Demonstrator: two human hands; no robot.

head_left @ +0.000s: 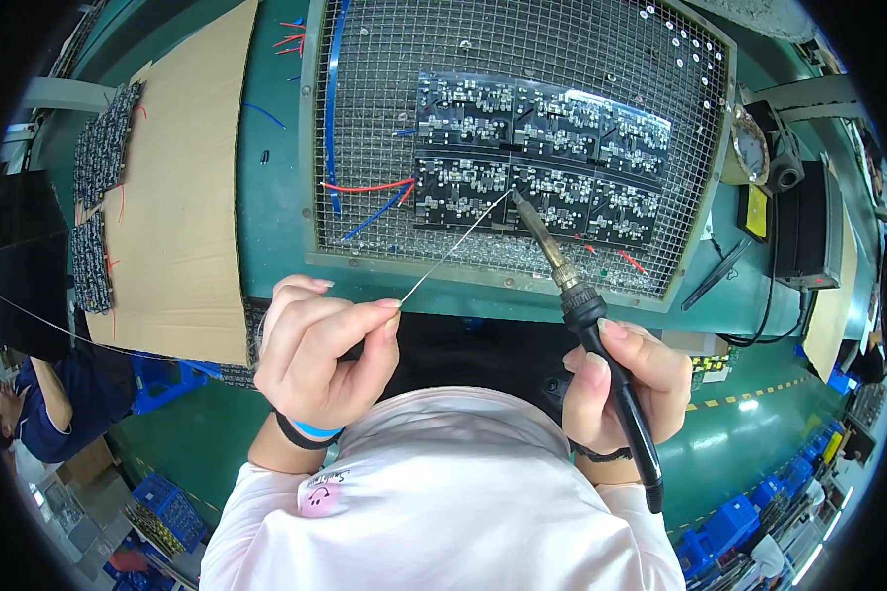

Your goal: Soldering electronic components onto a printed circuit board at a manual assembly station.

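Note:
My right hand (633,386) is closed round the black handle of a soldering iron (583,307). The iron's tip slants up and left to the middle of a black circuit board panel (552,187). Between thumb and fingertips, my left hand (327,347) pinches a thin strand of solder wire (453,248). Its far end meets the panel close beside the iron's tip; whether wire and tip touch is too small to tell. Several small sections crowded with parts make up the panel. Red wires (370,186) and a blue wire (373,217) run off its left edge.
The panel lies on a metal mesh in a framed tray (310,148) on the green bench. More boards (103,158) rest on cardboard (182,217) at left. At right are tweezers (716,276), a black box (806,227) with a cable, and a round container (749,148). Another person (84,394) sits at far left.

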